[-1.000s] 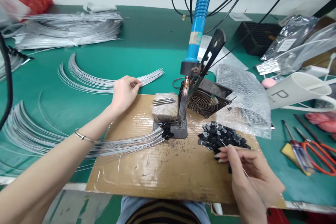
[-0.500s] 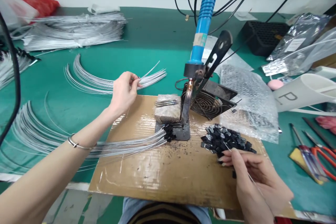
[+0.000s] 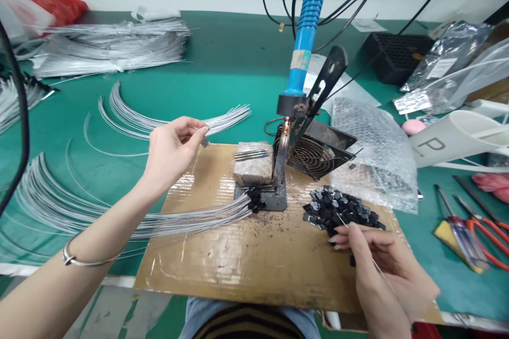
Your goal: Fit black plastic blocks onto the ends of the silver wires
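Observation:
My left hand [image 3: 173, 145] is pinched round one thin white-grey wire [image 3: 115, 153], whose length curves out to the left. Behind that hand lies a loose bundle of similar wires [image 3: 226, 119]. My right hand [image 3: 385, 270] grips a thin strand of solder wire [image 3: 377, 267] between thumb and fingers, its tip pointing up and left. Those fingertips are at the edge of a pile of small black connectors [image 3: 338, 209]; whether they hold one I cannot tell. A blue-handled soldering iron [image 3: 306, 32] stands upright in the middle, tip down by a wrapped block [image 3: 253, 169].
Wires with black ends [image 3: 199, 220] lie across the cardboard [image 3: 222, 270] below the iron. A small fan [image 3: 318, 153] sits behind it. Right are bubble wrap [image 3: 374, 153], a white cup [image 3: 449, 137], a screwdriver [image 3: 457, 228] and orange-handled pliers [image 3: 481, 228].
My left hand has drawn one wire out of the rear bundle, shifting left and slightly toward me. My right hand has stayed almost still with its solder wire.

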### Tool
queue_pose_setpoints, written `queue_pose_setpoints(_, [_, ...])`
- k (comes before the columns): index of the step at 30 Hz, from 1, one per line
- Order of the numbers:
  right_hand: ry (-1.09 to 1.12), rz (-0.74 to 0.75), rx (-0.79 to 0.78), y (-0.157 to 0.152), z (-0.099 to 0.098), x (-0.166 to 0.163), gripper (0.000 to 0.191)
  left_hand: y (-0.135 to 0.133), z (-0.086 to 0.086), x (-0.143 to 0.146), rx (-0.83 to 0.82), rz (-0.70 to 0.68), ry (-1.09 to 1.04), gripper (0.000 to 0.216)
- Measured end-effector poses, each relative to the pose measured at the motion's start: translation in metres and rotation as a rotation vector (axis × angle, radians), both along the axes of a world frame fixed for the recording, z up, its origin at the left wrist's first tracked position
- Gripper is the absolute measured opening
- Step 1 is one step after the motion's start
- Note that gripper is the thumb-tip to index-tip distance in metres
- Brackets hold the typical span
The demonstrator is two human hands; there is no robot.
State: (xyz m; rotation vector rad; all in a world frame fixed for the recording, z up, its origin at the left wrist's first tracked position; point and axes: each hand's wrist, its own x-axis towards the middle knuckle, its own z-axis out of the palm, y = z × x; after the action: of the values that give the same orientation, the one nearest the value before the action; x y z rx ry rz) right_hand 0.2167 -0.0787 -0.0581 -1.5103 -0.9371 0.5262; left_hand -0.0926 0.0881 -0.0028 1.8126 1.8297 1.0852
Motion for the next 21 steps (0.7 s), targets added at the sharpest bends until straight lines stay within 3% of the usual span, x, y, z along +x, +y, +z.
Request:
queue_pose_setpoints(4, [-0.026, -0.06, 0.01, -0.001, -0.003, 0.002, 0.028, -0.015, 0.013, -0.008, -0.05, -0.024, -0.003, 0.021])
queue_pose_setpoints(7, [0.011, -0.043, 0.008, -0.006, -0.001, -0.001, 0.021, -0.031, 0.031, -0.019, -0.273, -0.224, -0.028, 0.025])
queue_pose_setpoints(10, [0.097, 0.13, -0.059, -0.012, 0.008, -0.014, 0.027, -0.049, 0.041, -0.026, -0.553, -0.459, -0.063, 0.025])
queue_pose_setpoints(13, [0.27, 0.397, -0.194, -0.012, 0.018, -0.032, 0.021, -0.066, 0.034, -0.024, -0.772, -0.564, -0.152, 0.021])
queue_pose_setpoints(16, [0.32, 0.651, -0.273, -0.004, 0.024, -0.05, 0.016, -0.079, 0.021, -0.017, -0.814, -0.549, -0.162, 0.018])
queue_pose_setpoints(21, [0.396, 0.63, -0.33, 0.004, 0.022, -0.067, 0.021, -0.09, 0.011, -0.01, -0.761, -0.528, -0.185, 0.022])
